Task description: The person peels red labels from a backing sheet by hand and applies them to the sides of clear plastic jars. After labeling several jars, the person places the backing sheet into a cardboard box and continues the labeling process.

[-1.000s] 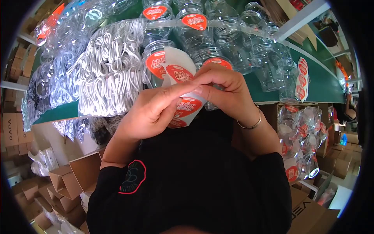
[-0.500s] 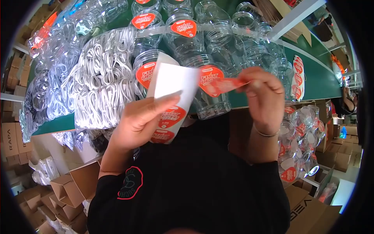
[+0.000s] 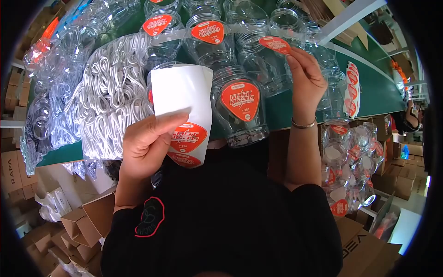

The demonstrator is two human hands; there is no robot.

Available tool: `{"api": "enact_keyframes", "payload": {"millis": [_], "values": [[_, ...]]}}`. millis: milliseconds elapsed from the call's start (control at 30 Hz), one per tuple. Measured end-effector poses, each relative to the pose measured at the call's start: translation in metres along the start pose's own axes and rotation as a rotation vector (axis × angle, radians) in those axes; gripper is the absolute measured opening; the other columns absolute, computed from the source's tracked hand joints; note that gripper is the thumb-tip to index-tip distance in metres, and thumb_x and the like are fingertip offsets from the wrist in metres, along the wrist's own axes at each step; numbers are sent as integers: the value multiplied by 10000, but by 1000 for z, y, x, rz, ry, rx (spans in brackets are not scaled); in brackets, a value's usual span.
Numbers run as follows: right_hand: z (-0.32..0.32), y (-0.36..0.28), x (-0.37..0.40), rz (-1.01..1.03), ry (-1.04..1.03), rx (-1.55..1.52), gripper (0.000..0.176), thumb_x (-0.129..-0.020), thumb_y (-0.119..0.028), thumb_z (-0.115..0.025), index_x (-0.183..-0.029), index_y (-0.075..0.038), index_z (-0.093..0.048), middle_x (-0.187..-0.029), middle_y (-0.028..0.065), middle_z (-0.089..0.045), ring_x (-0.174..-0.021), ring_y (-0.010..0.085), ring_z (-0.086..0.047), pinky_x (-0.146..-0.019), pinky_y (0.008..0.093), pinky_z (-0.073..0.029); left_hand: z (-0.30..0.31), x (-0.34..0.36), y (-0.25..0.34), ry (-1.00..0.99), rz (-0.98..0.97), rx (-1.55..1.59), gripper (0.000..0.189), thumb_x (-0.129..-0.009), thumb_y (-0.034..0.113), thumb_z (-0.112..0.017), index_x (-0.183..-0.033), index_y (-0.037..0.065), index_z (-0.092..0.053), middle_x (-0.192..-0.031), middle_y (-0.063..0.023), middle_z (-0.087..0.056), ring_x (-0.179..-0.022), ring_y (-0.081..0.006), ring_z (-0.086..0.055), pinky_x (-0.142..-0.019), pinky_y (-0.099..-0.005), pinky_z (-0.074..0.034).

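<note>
My left hand (image 3: pixel 148 143) grips a white backing strip of stickers (image 3: pixel 182 92), its thumb across the front. Red labels show on the strip's lower part, and its upper part is bare white. Between the fingertips of my right hand (image 3: pixel 308 81) is a single red sticker (image 3: pixel 275 45), held by one corner above the table. Just beyond it stand clear plastic jars (image 3: pixel 260 57) without labels on the sides I can see. A clear jar with a red label (image 3: pixel 241 100) sits between my hands at the table edge.
Bundled white cables (image 3: pixel 115 92) are heaped left of my left hand. A strip of red stickers (image 3: pixel 352 90) lies on the green table (image 3: pixel 369 104) at right. Bagged jars (image 3: pixel 350 166) hang or stand below it. A metal post (image 3: pixel 353 21) rises at upper right.
My right hand has moved up and away from the strip with the red sticker, towards the jars behind. My left hand and the strip have shifted slightly left.
</note>
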State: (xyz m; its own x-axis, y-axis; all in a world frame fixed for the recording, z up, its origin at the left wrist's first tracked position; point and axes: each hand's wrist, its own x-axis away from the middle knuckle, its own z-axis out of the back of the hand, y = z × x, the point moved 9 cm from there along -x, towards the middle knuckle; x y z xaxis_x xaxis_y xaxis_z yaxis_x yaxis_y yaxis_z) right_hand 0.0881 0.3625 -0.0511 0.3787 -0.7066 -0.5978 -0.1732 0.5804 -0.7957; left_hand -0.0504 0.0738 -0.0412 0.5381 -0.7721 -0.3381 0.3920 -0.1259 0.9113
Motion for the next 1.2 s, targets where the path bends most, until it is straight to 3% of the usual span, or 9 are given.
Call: {"api": "enact_keyframes", "payload": {"millis": [533,667,867,1000,1067,1100,1167,1200], "values": [[-5,15,1,27,-46,35,150,-775,53,-692,-909,-6,-721,-1002,39,-673,-774,90,-568,-664,191,-449,-2,-1,-3,-11,-11,-36,306,-809,-142,-530,-1047,-27,-683,-1044,-148,-697,-817,-172,-657,-740,-217,-484],[-10,9,2,183,-148,197,135,-755,35,-697,-878,-16,-717,-989,44,-676,-788,140,-587,-697,240,-469,-1,1,-4,-21,1,-25,310,-805,-143,-529,-1049,-28,-681,-1052,-150,-695,-822,-174,-659,-746,-220,-485],[-12,-2,3,264,-265,362,119,-743,-18,-705,-863,-25,-709,-982,54,-678,-795,198,-599,-731,290,-482,0,4,-4,-43,-2,-44,312,-802,-142,-530,-1052,-30,-679,-1060,-153,-693,-830,-174,-659,-752,-224,-486],[-23,-33,-3,300,-350,582,113,-743,-77,-709,-843,-25,-703,-977,54,-679,-772,225,-595,-737,314,-488,3,7,-1,-56,-89,-22,436,-754,-181,-494,-1114,-5,-667,-1105,-138,-684,-676,-122,-598,-617,-196,-448],[-33,-35,-25,114,-364,593,197,-756,-156,-715,-919,-46,-701,-1007,63,-674,-788,240,-613,-754,332,-491,6,8,0,-40,-79,-22,404,-766,-170,-504,-1098,-12,-670,-1093,-142,-687,-713,-135,-613,-651,-202,-458],[-42,-34,-36,117,-362,590,197,-756,-156,-715,-919,-46,-701,-1007,63,-674,-788,240,-613,-754,332,-491,8,9,0,-30,-62,-19,372,-777,-159,-514,-1082,-19,-673,-1080,-145,-689,-751,-148,-628,-684,-209,-467],[-70,-11,-64,64,-475,750,383,-789,-175,-700,-1157,-92,-640,-1162,85,-638,-1003,241,-612,-876,320,-474,12,13,-1,-10,-25,-10,308,-800,-137,-534,-1051,-32,-679,-1056,-152,-694,-826,-173,-659,-752,-222,-485],[-76,-2,-77,67,-476,750,383,-789,-175,-700,-1157,-92,-640,-1162,85,-638,-1003,241,-612,-876,320,-474,14,16,0,-8,-27,-10,308,-800,-137,-534,-1051,-32,-679,-1056,-152,-694,-826,-173,-659,-752,-222,-485]]}}
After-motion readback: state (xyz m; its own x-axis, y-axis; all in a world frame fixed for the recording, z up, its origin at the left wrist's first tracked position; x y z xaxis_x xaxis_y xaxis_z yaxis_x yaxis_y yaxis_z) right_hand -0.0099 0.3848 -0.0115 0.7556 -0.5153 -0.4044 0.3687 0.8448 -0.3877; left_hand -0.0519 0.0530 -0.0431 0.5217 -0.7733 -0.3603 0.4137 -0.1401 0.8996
